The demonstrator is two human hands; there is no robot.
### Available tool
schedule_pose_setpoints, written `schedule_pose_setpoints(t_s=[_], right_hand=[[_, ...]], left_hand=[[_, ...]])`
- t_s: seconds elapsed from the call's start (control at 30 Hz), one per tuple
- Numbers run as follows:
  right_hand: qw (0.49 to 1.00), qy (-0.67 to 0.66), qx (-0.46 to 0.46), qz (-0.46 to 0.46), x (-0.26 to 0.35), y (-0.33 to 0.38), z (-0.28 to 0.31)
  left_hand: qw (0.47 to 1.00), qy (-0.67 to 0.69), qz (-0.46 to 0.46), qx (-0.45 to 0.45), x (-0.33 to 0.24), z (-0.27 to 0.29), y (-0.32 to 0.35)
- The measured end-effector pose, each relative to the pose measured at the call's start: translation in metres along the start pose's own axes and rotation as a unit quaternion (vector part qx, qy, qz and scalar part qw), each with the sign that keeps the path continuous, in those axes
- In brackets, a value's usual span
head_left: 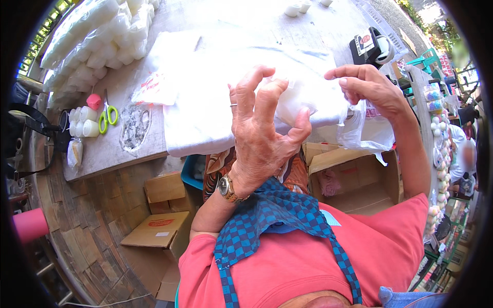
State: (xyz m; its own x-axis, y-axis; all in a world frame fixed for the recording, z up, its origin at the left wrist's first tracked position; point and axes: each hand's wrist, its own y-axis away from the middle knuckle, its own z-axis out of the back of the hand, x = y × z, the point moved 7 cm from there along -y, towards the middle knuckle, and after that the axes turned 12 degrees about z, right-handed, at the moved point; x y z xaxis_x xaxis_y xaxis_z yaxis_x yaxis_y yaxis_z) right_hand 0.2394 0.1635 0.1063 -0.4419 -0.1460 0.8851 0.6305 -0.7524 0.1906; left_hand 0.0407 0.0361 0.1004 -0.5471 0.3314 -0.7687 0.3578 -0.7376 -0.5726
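My left hand (267, 115) is raised over the white cloth (200, 126) at the table's near edge, fingers bent and apart, thumb out. Just beyond its thumb lies a cloudy, see-through plastic piece (299, 97), perhaps a bag; strong glare blurs its outline. To the right, my right hand (370, 88) has its index finger and thumb drawn close together and its other fingers curled. Whatever thin thing those fingertips hold is lost in the glare. Below that hand, a clear plastic bag (367, 131) hangs over the table edge.
Bagged white cups (97, 46) are piled at the far left. Green-handled scissors (108, 117) and small white candles (84, 123) lie nearer. Upper right stands a black holder (371, 49). Open cardboard boxes (156, 231) (354, 177) sit below the table.
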Motion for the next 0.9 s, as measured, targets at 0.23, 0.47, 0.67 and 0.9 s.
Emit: schedule_pose_setpoints(t_s=[0.23,0.47,0.67,0.9], right_hand=[[0.997,-0.055,0.011,-0.046,0.024,-0.02,0.018],[0.97,-0.237,0.025,0.055,0.088,-0.025,-0.04],[0.952,-0.302,0.022,0.04,0.093,-0.01,-0.068],[0.918,-0.395,-0.015,0.013,0.081,0.01,-0.078]], left_hand=[[1.0,0.02,0.016,0.002,0.009,0.004,-0.004],[1.0,0.008,0.012,-0.001,0.006,0.002,0.005],[0.999,0.037,0.021,-0.031,0.008,-0.003,0.008],[0.999,0.005,0.014,-0.042,0.007,-0.005,0.012]])
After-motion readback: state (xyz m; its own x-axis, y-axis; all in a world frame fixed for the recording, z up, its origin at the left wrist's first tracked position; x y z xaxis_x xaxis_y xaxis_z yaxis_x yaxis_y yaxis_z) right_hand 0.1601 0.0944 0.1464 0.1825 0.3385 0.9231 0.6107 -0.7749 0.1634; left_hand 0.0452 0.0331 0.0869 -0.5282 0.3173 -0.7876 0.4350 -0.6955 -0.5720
